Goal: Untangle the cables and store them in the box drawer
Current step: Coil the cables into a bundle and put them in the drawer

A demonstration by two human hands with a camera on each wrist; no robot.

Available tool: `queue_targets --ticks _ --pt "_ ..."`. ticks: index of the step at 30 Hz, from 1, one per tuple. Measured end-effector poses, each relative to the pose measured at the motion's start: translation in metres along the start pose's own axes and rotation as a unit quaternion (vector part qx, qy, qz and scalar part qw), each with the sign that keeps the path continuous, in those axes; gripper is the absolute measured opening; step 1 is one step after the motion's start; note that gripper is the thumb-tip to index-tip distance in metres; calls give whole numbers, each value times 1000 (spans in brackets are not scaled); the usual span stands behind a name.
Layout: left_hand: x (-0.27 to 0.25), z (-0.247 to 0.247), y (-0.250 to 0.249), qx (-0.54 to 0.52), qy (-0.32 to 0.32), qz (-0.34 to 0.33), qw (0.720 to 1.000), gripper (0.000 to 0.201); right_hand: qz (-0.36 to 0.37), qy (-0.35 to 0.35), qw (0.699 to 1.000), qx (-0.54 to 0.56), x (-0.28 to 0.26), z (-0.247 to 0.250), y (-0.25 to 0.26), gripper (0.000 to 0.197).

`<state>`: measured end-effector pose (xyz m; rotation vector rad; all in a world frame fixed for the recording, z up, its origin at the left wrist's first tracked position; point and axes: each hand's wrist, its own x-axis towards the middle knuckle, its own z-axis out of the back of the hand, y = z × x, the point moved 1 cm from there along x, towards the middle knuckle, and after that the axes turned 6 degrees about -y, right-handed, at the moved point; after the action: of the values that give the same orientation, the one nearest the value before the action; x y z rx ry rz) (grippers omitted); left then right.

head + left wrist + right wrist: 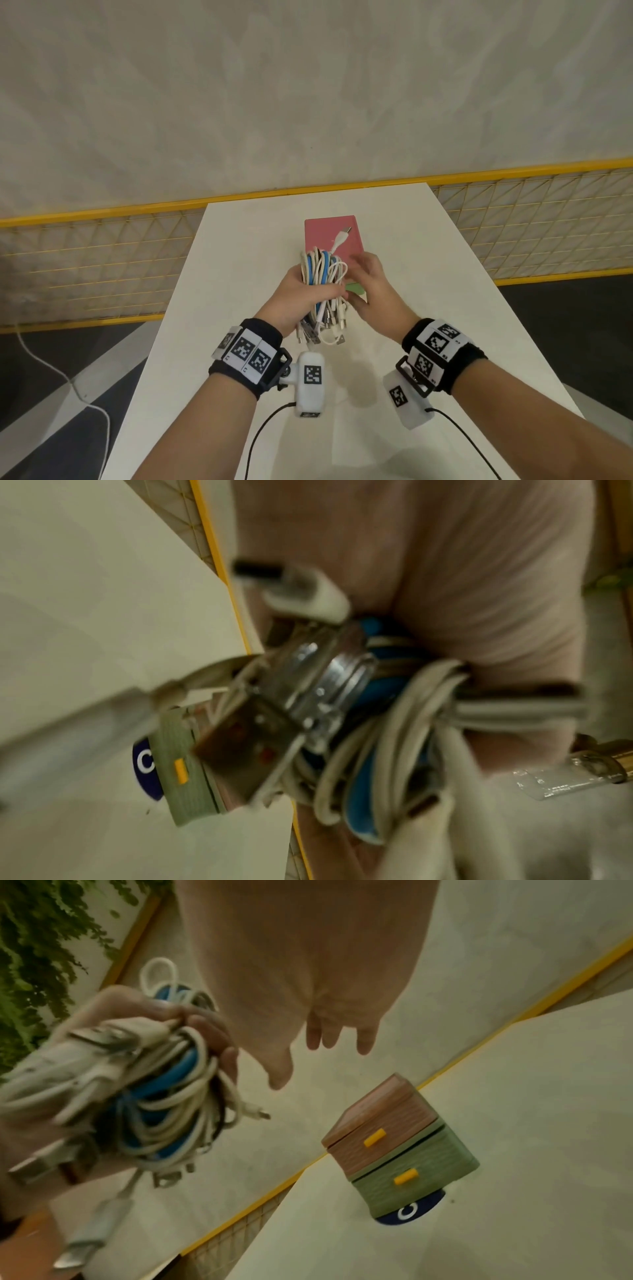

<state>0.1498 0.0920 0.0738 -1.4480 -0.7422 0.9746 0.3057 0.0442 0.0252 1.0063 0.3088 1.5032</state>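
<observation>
My left hand (301,294) grips a tangled bundle of white and blue cables (323,274) above the table, with USB plugs hanging from its lower end (320,334). The bundle (164,1096) fills the left of the right wrist view, and its metal plugs (291,696) show blurred in the left wrist view. My right hand (371,284) hovers open beside the bundle, fingers straight (329,1034), holding nothing. Behind the hands stands the small box: a pink upper drawer (377,1123) and a green lower drawer (414,1175), both pushed in, each with a yellow handle.
The white table (239,260) is narrow, with edges close on both sides. A yellow-framed mesh fence (102,246) runs behind it. A blue round sticker with a C (411,1211) lies under the box. Black camera leads (260,442) trail from both wrists.
</observation>
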Motion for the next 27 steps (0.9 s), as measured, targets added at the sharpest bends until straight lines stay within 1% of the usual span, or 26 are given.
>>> queue_targets --ticks 1,2,3,5,6,7,8,10,11,13,15,17,20,22,25,27 --pt "0 2 -2 2 9 -5 1000 24 10 21 1000 5 1 0 -2 34" --pt "0 5 -3 -2 24 -11 1000 25 15 28 999 16 1 1 -3 33" --pt "0 8 -3 -5 45 -19 999 24 9 22 999 36 2 1 -2 36" --pt "-1 11 -5 -10 87 -32 996 19 -16 -2 993 116 5 3 7 46" --pt "-2 11 -4 -10 101 -31 994 18 -25 0 987 158 7 3 11 51" --pt "-3 11 -4 -8 113 -29 993 17 -30 12 984 177 9 3 14 53" --pt "-4 9 -4 -6 123 -29 992 17 -22 24 986 166 11 3 15 52" --pt "-5 8 -3 -9 132 -30 991 20 -6 35 995 89 14 2 13 36" --pt "-5 9 -2 -8 127 -29 991 21 -6 34 998 55 15 3 13 28" --pt "-3 11 -1 10 87 -26 996 20 -19 20 999 45 15 4 8 18" --pt "0 12 1 28 18 -22 999 22 -53 -15 996 75 15 8 4 14" --pt "4 13 4 24 -50 -30 998 26 -89 -29 988 121 15 10 0 13" --pt "11 10 11 12 -128 -38 991 40 -119 15 985 126 12 7 6 18" --pt "14 6 15 11 -148 -39 988 40 -137 23 980 144 13 4 9 17" --pt "14 -3 18 6 -144 -34 989 38 -161 -10 970 179 16 0 10 19" --pt "12 -8 20 -23 -141 -19 990 37 -173 -9 961 215 17 0 12 27"
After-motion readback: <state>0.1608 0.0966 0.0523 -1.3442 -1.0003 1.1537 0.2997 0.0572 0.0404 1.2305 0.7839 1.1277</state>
